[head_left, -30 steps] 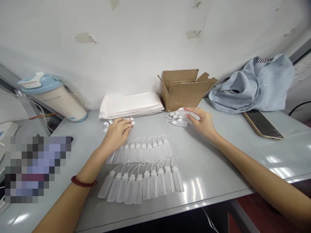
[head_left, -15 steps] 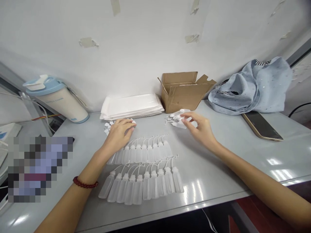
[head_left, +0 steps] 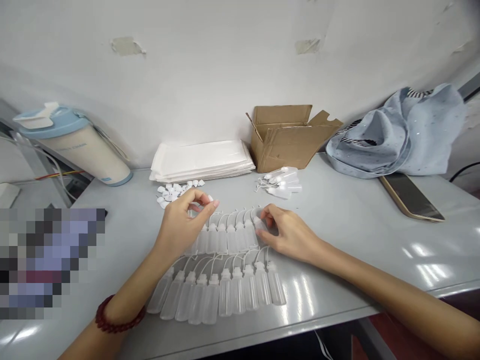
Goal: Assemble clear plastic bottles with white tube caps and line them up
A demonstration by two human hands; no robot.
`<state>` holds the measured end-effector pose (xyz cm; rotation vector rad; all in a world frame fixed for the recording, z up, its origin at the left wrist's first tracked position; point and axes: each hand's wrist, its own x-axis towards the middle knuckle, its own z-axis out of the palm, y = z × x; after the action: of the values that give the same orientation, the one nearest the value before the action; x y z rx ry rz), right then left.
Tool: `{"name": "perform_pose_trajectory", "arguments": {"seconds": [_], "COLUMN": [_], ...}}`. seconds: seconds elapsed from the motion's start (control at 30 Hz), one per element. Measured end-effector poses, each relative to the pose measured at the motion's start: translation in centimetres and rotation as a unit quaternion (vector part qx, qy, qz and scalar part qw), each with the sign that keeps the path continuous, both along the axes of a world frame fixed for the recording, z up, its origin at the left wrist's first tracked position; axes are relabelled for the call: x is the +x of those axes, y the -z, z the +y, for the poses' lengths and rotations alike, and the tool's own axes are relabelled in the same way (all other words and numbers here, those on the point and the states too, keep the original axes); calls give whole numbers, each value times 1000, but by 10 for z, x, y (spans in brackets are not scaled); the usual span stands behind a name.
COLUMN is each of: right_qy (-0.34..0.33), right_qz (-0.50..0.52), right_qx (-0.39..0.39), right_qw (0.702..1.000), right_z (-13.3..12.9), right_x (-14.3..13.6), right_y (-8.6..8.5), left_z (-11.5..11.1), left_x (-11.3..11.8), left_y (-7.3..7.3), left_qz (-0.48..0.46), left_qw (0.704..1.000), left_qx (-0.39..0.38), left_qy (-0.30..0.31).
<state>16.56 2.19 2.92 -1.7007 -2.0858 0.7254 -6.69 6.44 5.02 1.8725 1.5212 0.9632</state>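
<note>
My left hand [head_left: 187,216] is above the left part of the upper row of small bottles, pinching a small white cap [head_left: 210,198] between thumb and forefinger. Behind it lies a heap of similar white caps [head_left: 176,190]. My right hand [head_left: 287,230] has its thumb and fingers closed round the top of the small translucent plastic bottle [head_left: 259,224] at the right end of that upper row [head_left: 231,240]. Nearer me lies a second row of bottles [head_left: 225,295], each with a thin bent white tip. A loose pile of similar bottles [head_left: 283,184] lies beyond my right hand.
White padded envelopes [head_left: 202,157] are stacked against the wall beside an open cardboard box [head_left: 285,147]. A tumbler [head_left: 80,145] stands at the left. A light blue cloth bag [head_left: 405,135] and a phone [head_left: 412,197] lie on the right of the grey table [head_left: 337,300].
My left hand has lifted from the cap heap, carrying a cap toward me and right. My right hand has left the bottle pile and come to the upper row's right end.
</note>
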Motion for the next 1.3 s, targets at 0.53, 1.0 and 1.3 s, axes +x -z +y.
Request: {"name": "perform_pose_trajectory", "arguments": {"seconds": [0.53, 1.0, 1.3], "right_qy": [-57, -132, -112], "right_qz": [314, 458, 464], "right_qx": [-126, -354, -321], "right_qw": [939, 804, 818], "right_z": [-10, -17, -19], "right_x": [11, 3, -3], "right_y": [-33, -18, -17], "left_z": [-37, -46, -46], "left_x": [6, 20, 22], "left_y": [-22, -23, -18], "left_qz": [-81, -133, -132], "left_qw": [969, 953, 949], "left_qx": [-158, -184, -187], "left_qy": [171, 202, 219]}}
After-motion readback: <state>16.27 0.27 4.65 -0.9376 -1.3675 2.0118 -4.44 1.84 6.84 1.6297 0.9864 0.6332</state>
